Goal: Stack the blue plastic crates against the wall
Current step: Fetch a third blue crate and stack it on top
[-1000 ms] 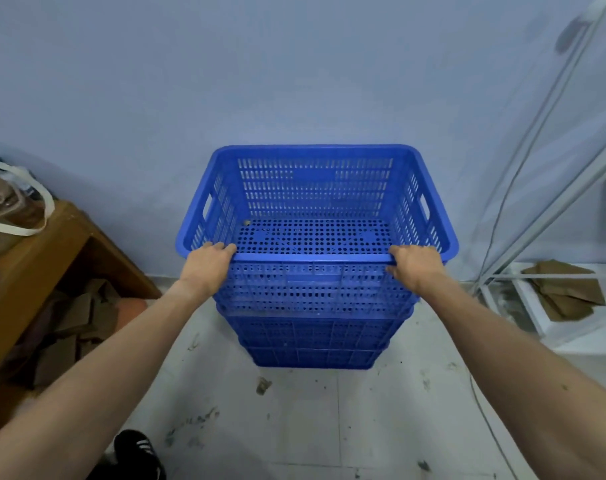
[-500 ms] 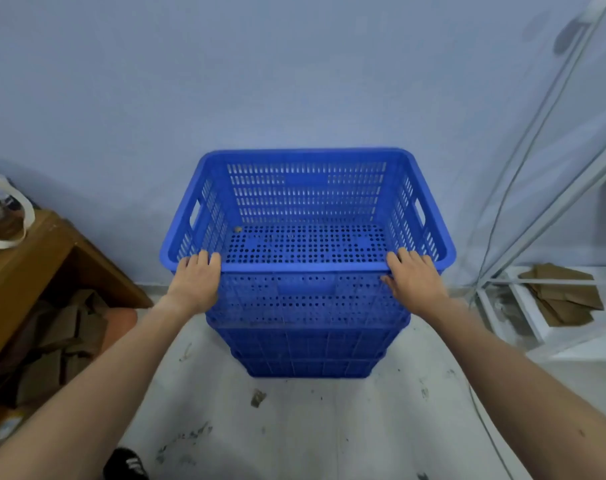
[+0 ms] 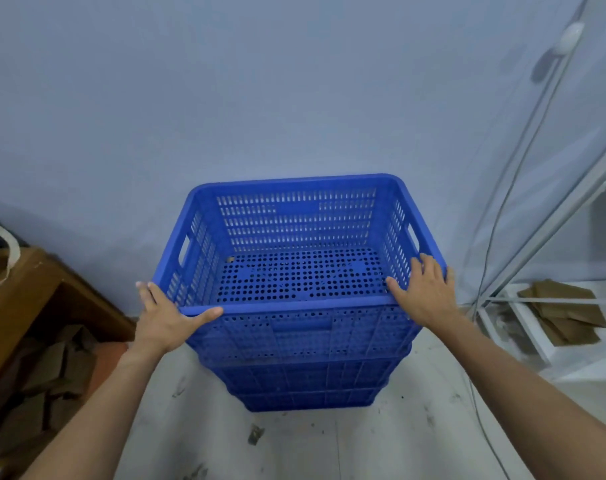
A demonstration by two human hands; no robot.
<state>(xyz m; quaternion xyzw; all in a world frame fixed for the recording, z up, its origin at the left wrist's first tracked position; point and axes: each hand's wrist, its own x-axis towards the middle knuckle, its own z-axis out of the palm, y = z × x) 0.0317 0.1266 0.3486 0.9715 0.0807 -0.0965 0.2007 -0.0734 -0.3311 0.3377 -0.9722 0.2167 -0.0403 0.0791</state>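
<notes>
While both hands lie flat, left hand (image 3: 163, 322) and right hand (image 3: 424, 294) grip released, fingers spread on top crate (image 3: 294, 308) rim.

Perforated blue crates (image 3: 305, 341) stand nested upright (top one empty) against the wall (image 3: 225, 98).

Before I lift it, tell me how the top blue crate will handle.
The top crate is probably light: perforated walls, nothing inside. Likely stiff, given its thick rim. Nested in the stack, it may stick when pulled.

Scuffed pale floor (image 3: 415, 445) bearing a stack of blue crates (image 3: 305, 382), a debris scrap (image 3: 255, 434), and a white cable (image 3: 485, 431).
</notes>
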